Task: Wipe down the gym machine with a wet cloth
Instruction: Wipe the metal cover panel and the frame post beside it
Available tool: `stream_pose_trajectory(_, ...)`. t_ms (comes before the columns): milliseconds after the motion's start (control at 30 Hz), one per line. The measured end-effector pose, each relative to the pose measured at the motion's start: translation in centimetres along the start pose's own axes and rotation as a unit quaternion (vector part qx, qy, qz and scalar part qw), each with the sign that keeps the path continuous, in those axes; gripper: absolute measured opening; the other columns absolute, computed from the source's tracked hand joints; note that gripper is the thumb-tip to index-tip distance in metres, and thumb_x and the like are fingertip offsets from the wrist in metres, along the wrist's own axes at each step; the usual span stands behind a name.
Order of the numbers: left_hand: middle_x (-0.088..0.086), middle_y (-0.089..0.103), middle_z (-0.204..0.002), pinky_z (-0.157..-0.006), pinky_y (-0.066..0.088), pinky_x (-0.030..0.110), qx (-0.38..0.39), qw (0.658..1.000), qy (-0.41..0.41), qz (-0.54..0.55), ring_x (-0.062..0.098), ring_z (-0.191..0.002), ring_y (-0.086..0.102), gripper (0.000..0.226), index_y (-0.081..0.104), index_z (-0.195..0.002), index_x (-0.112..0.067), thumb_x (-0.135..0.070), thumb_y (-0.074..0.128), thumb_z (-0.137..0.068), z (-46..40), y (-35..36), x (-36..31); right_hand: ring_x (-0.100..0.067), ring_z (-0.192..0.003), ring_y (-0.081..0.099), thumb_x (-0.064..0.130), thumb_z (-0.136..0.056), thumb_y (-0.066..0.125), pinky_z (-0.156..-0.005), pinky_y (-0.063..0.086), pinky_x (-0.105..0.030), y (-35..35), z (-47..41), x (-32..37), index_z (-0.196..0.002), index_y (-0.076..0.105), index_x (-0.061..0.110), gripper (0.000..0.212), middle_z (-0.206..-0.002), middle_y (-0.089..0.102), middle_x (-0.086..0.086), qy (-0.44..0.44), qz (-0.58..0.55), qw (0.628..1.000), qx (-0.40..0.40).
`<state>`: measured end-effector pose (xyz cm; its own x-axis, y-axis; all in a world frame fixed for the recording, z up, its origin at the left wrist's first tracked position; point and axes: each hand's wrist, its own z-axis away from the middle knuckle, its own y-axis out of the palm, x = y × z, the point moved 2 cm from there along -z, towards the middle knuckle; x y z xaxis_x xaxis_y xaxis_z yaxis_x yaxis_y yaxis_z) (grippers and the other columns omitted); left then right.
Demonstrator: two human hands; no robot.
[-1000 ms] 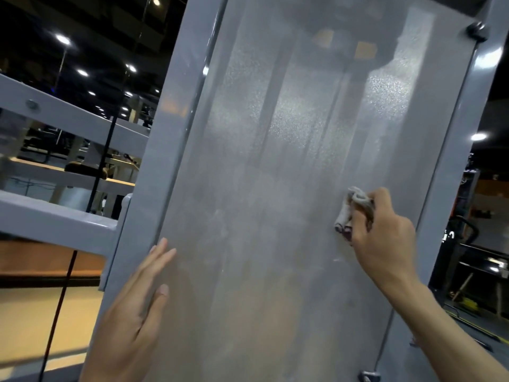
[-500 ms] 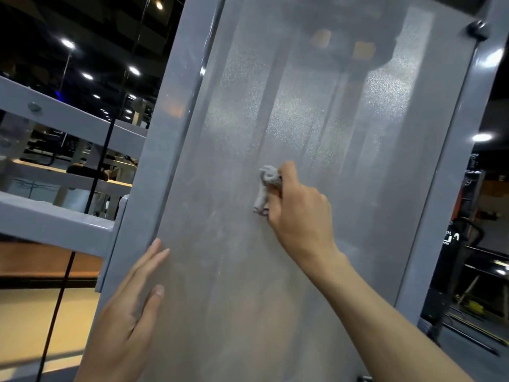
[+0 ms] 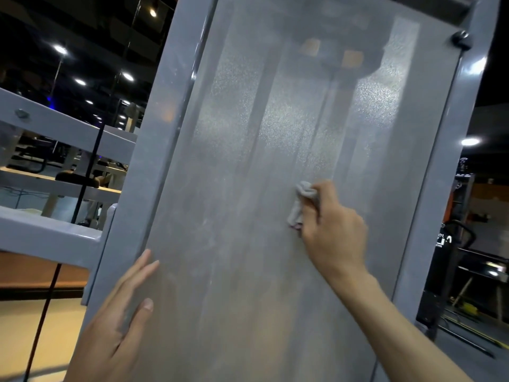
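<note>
A tall frosted grey panel [image 3: 248, 166] of the gym machine fills the middle of the view, set between grey metal posts [image 3: 154, 150]. My right hand [image 3: 334, 232] grips a small bunched pale cloth [image 3: 300, 201] and presses it against the panel a little right of centre. My left hand [image 3: 115, 326] lies flat with straight fingers on the panel's lower left edge, next to the left post. Streaks and smears show on the panel surface.
Grey crossbars [image 3: 52, 230] and a black cable [image 3: 88, 172] run to the left of the post. A black bolt [image 3: 460, 38] sits at the panel's upper right. Other gym machines [image 3: 465, 260] stand at the right in a dim hall with ceiling lights.
My right hand swept the cloth from the panel's right side to the left, and now it sits back toward the centre-right. My left hand stays flat in the same spot.
</note>
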<state>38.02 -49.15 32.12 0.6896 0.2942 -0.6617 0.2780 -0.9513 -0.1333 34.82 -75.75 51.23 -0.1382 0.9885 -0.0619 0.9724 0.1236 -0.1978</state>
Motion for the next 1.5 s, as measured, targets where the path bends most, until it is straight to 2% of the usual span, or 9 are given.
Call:
stream_pose_trajectory(233,-0.042,0.023,-0.157,-0.108,0.033,0.024,0.005,0.999,0.023,-0.033,-0.022,-0.141,0.022,0.058,0.032,-0.137,-0.075,-0.044,0.048,-0.091,0.3,0.3,-0.4,-0.041,-0.059,0.062,0.027,-0.099,0.055,-0.05,0.026,-0.032,3.3,-1.9,9.1,-0.108,0.051,0.018,0.014,-0.067,0.067,-0.004,-0.105,-0.043,0.992,0.064)
stream_pose_trajectory(500,-0.045,0.025,-0.154,-0.111,0.029,0.035,-0.003,1.0,0.01,-0.02,-0.023,-0.14,0.023,0.062,0.033,-0.129,-0.081,-0.038,0.049,-0.087,0.7,0.3,-1.8,-0.042,-0.054,0.062,0.024,-0.097,0.063,-0.052,0.038,-0.037,-2.4,-0.3,-5.2,-0.107,0.056,0.016,0.015,-0.06,0.061,-0.011,0.0,0.035,0.999,0.002)
stream_pose_trajectory(700,-0.044,0.027,-0.154,-0.11,0.028,0.03,-0.007,1.0,0.012,-0.018,-0.022,-0.141,0.023,0.061,0.034,-0.13,-0.079,-0.037,0.048,-0.088,0.8,0.3,-1.9,-0.02,-0.04,0.046,0.019,-0.102,0.058,-0.045,0.037,-0.03,-6.3,1.9,-12.4,-0.109,0.052,0.015,0.01,-0.054,0.05,0.003,0.076,0.072,0.994,0.014)
stream_pose_trajectory(800,-0.046,0.023,-0.154,-0.111,0.028,0.032,-0.001,1.0,0.009,-0.027,-0.025,-0.14,0.021,0.061,0.031,-0.13,-0.082,-0.04,0.047,-0.088,0.7,0.2,-1.4,-0.028,-0.043,0.051,0.02,-0.102,0.058,-0.045,0.043,-0.037,-5.2,1.2,-10.2,-0.107,0.052,0.016,0.009,-0.056,0.053,-0.001,0.058,0.045,0.997,0.007)
stream_pose_trajectory(933,-0.049,0.021,-0.152,-0.112,0.027,0.03,0.004,1.0,0.01,-0.016,-0.027,-0.138,0.02,0.049,0.042,-0.135,-0.069,-0.038,0.053,-0.1,0.6,0.3,-1.0,-0.044,-0.052,0.06,0.019,-0.097,0.064,-0.051,0.036,-0.035,-2.2,-0.8,-3.3,-0.104,0.059,0.011,0.011,-0.06,0.063,-0.013,0.008,0.016,1.0,-0.004)
stream_pose_trajectory(1033,-0.048,0.022,-0.153,-0.112,0.027,0.03,-0.002,1.0,0.0,-0.021,-0.025,-0.139,0.021,0.053,0.045,-0.14,-0.051,-0.025,0.054,-0.095,0.7,0.3,-0.7,-0.042,-0.052,0.061,0.028,-0.096,0.065,-0.049,0.031,-0.031,0.8,-1.6,3.3,-0.101,0.059,0.014,0.015,-0.059,0.064,-0.008,-0.057,-0.002,0.998,0.016)
stream_pose_trajectory(1133,-0.048,0.02,-0.154,-0.111,0.027,0.027,0.004,1.0,0.002,-0.029,-0.025,-0.14,0.02,0.054,0.042,-0.143,-0.049,-0.028,0.052,-0.095,0.6,0.3,-0.4,-0.039,-0.051,0.061,0.035,-0.098,0.059,-0.048,0.029,-0.03,3.1,-1.8,7.7,-0.101,0.054,0.019,0.017,-0.059,0.063,-0.004,-0.118,0.002,0.992,0.045)
stream_pose_trajectory(1233,-0.047,0.02,-0.154,-0.109,0.028,0.026,-0.005,1.0,0.01,-0.025,-0.023,-0.141,0.02,0.053,0.042,-0.145,-0.047,-0.028,0.053,-0.097,0.6,0.1,0.0,-0.041,-0.061,0.063,0.033,-0.099,0.055,-0.052,0.031,-0.034,2.9,-1.8,7.0,-0.108,0.052,0.021,0.015,-0.067,0.066,-0.005,-0.106,0.007,0.991,0.077)
stream_pose_trajectory(1500,-0.042,0.026,-0.156,-0.115,0.031,0.034,-0.037,0.999,0.013,0.031,-0.014,-0.146,0.026,0.051,0.044,-0.146,-0.051,-0.046,0.046,-0.095,0.8,-0.3,0.6,-0.047,-0.053,0.059,0.021,-0.099,0.059,-0.052,0.033,-0.037,0.8,-1.2,2.1,-0.104,0.057,0.01,0.012,-0.058,0.061,-0.018,-0.014,-0.003,1.0,-0.02)
